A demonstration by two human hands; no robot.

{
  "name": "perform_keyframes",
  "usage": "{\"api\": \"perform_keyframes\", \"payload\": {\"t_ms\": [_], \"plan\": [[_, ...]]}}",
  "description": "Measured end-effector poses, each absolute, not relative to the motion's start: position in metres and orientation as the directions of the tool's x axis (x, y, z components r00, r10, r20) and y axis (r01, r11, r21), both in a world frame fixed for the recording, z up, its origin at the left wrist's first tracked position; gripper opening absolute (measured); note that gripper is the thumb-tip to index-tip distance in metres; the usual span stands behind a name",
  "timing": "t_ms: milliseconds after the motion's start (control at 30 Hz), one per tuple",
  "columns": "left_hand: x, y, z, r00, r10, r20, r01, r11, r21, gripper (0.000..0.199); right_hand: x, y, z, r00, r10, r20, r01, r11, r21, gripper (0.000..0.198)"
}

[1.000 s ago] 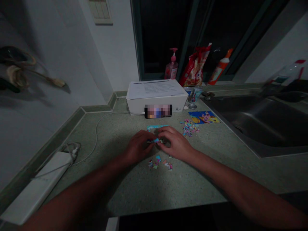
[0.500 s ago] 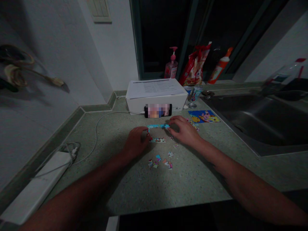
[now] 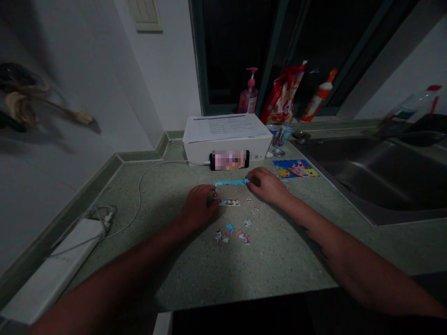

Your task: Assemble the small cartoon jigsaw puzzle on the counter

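- Fingers of the right hand (image 3: 268,184) are bent, their tips close together at the right end of the blue strip (image 3: 230,182) of joined puzzle pieces; whether they pinch a piece or only press on it, I cannot tell;
- fingers of the left hand (image 3: 198,204) are curled, with thumb and forefinger parted, beside the left ends of the blue strip and the lower strip (image 3: 230,203); any contact there is too dim to be sure of;
- both strips lie flat on the counter (image 3: 195,274), with bare stone between them; loose pieces (image 3: 247,223) lie nearer the person, and the picture sheet (image 3: 296,169) lies beyond the right hand;
- the step in hand looks like fitting the upper right corner of the puzzle's border; the next move seems to call for a light downward press there, with the left side steadied.
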State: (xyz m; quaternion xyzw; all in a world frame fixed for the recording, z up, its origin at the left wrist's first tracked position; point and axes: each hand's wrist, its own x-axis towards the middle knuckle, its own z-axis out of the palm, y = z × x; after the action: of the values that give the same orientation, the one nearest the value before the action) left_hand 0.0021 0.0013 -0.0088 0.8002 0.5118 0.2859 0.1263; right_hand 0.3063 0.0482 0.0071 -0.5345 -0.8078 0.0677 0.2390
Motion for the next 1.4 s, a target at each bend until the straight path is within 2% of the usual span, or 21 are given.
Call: {"api": "perform_keyframes", "payload": {"t_ms": [1400], "plan": [[0.0025, 0.0007, -0.0067, 0.329, 0.887, 0.324, 0.742, -0.456, 0.492, 0.032, 0.3035, 0.0510, 0.0034, -0.347, 0.886, 0.306, 0.835, 0.441, -0.330, 0.018]]}}
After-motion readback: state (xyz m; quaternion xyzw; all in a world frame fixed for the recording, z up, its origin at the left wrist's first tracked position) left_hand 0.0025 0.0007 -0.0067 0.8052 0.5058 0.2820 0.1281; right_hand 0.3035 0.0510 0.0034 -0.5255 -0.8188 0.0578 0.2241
